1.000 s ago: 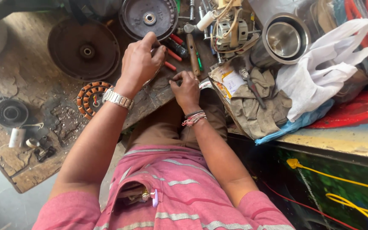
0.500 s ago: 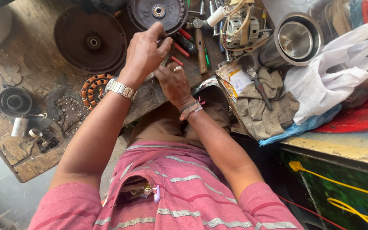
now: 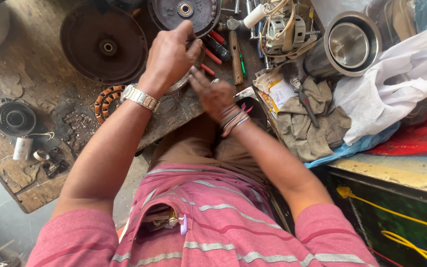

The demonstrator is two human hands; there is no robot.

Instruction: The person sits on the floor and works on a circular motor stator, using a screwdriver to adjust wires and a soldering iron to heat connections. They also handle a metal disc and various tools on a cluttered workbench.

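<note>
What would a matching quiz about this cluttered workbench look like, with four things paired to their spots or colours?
Things:
1. steel pot
2. copper winding
3. white plastic bag
4. left hand

Descriptions:
A. orange and ring-shaped, on the worn board beside the watch-wearing wrist
B. shiny and round, open mouth facing up, at the top right
C. resting on a round metal part near the board's edge
D. crumpled, lying over grey cloth on the right

Pairs: 1-B, 2-A, 3-D, 4-C
</note>
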